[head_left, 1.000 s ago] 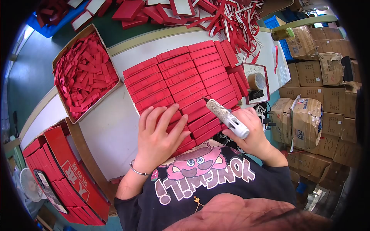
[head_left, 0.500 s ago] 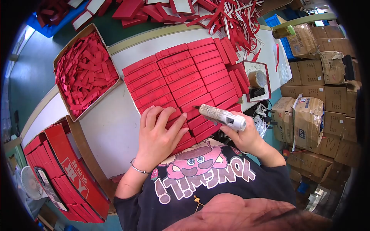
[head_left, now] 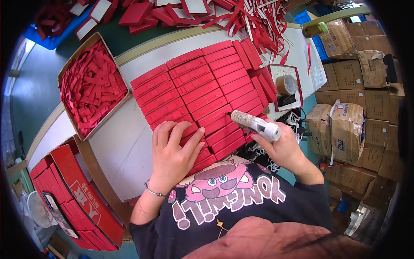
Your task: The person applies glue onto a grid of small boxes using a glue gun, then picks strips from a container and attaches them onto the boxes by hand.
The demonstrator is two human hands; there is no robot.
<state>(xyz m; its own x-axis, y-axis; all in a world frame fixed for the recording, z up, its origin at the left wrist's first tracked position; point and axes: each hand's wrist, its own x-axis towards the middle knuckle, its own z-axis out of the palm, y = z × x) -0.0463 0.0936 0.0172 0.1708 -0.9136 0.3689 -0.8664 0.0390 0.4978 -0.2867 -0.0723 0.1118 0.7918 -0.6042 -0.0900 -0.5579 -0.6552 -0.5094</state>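
- Across the middle of the frame, red boxes (head_left: 196,97) sit packed in rows on the white table (head_left: 125,151), a few more standing against their right-hand edge!
- Left hand (head_left: 171,149) comes in from below, palm down, fingers parted and lightly bent, fingertips on the nearer boxes at the block's lower left; it's gripping nothing.
- Right of centre, the right hand (head_left: 283,149) is closed round the back end of a white tool (head_left: 254,124), thumb beneath it, the speckled barrel slanting up and left.
- And look at that dark tip (head_left: 228,113), right over the middle row; whether it touches, can't tell from here!
- Thin raised lines show on box faces just above the tip.
- Upper left, an open carton (head_left: 123,93) brims with short red strips (head_left: 92,82).
- Upper right of the block, a roll of tape (head_left: 286,84) rests in a shallow white tray (head_left: 278,71), red and white ribbons (head_left: 263,30) tangled above it.
- Lower left, a red carton (head_left: 88,200) is stuffed with more red pieces (head_left: 71,207), a phone (head_left: 60,215) lying on them.
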